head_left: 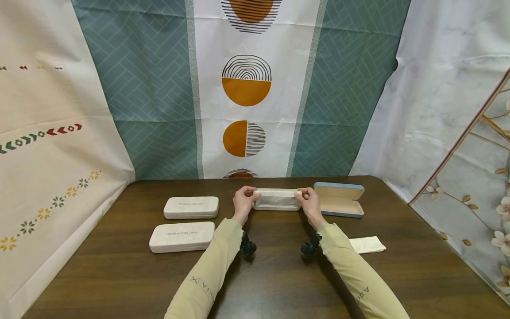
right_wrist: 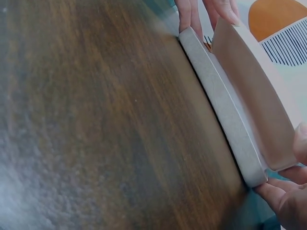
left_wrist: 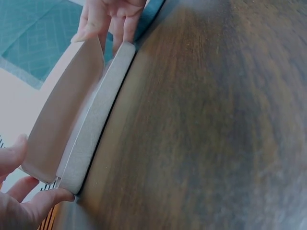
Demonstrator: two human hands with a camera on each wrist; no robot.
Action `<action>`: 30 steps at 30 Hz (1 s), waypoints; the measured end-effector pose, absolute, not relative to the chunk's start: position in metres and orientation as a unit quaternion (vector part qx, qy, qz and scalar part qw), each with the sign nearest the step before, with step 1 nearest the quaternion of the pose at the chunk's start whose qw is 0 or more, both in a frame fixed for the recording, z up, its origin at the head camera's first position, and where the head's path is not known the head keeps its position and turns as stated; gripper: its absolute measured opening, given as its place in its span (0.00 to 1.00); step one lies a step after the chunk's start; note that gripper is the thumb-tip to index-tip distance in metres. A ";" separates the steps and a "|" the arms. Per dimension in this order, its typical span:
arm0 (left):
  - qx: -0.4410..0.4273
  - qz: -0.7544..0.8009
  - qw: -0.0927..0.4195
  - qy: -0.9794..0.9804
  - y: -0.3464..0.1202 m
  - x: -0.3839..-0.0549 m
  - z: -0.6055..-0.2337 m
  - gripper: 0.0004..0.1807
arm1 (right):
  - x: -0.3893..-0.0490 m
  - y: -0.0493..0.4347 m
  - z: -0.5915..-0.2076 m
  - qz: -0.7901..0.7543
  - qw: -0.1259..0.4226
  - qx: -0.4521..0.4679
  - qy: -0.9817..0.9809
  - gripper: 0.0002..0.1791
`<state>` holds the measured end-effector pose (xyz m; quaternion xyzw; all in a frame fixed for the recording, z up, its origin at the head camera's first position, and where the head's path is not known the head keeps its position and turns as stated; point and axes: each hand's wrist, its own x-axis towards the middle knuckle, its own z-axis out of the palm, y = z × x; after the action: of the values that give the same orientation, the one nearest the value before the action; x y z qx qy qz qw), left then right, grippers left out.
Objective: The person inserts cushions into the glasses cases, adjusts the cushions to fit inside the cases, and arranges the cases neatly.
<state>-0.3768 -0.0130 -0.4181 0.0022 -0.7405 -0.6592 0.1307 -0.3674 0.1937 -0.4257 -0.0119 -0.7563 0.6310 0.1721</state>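
Note:
A white glasses case stands partly open on the table, its hinged lid raised. At its left end my left hand grips it, thumb on the lid and fingers at the lower shell. My right hand holds the right end in the same way. In the left wrist view the lid's beige inside faces the camera above the pale lower shell. Something greyish and pale shows within the opening; its kind cannot be made out. The right wrist view shows the same lower shell resting on the wood.
Two closed white glasses cases with lettering lie at the left. An open blue glasses case with beige lining stands just right of my right hand. A folded white cloth lies near my right forearm. Fabric hangs behind the table.

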 end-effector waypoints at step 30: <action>0.010 -0.622 0.159 -0.767 -0.012 -0.373 -0.424 0.10 | -0.366 0.199 -0.433 0.626 0.145 -0.020 -0.766 0.14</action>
<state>-0.3728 -0.0122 -0.4243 0.0100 -0.7669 -0.6216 0.1594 -0.3663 0.1992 -0.4328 -0.0199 -0.7663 0.6255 0.1454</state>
